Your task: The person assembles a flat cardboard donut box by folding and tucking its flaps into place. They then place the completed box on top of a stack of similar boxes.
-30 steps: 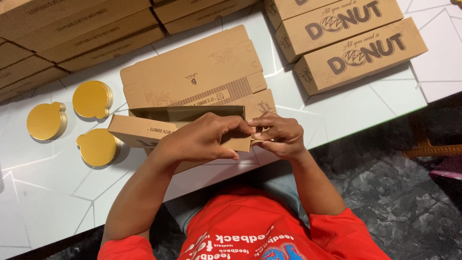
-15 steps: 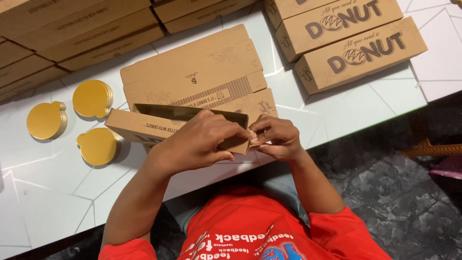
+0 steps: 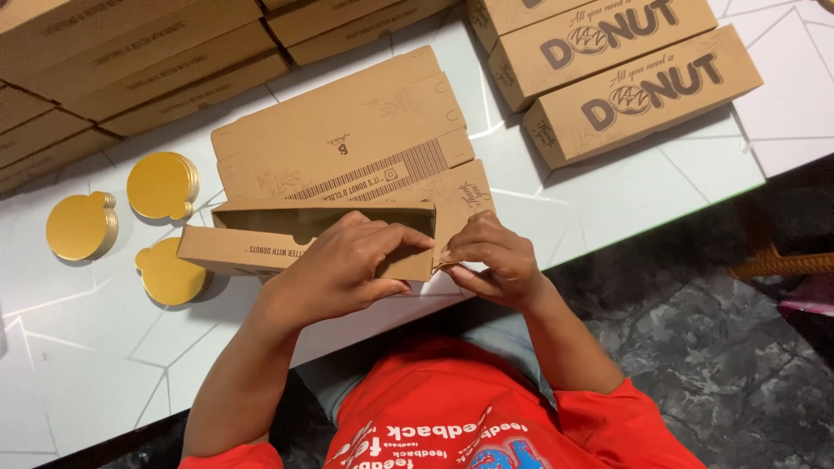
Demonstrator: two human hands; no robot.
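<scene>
White tabletop [image 3: 608,200] with thin crack-like lines; dark mottled floor [image 3: 721,347] beside it.

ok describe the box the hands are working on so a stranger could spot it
On the white table, near its front edge, lies a long brown cardboard box, held by the left hand and right hand. Unlike the closed boxes behind, its top is open.

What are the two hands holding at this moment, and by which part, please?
A half-folded brown cardboard box, held at its right end: left hand on the end wall, right hand pinching the end flap.
</scene>
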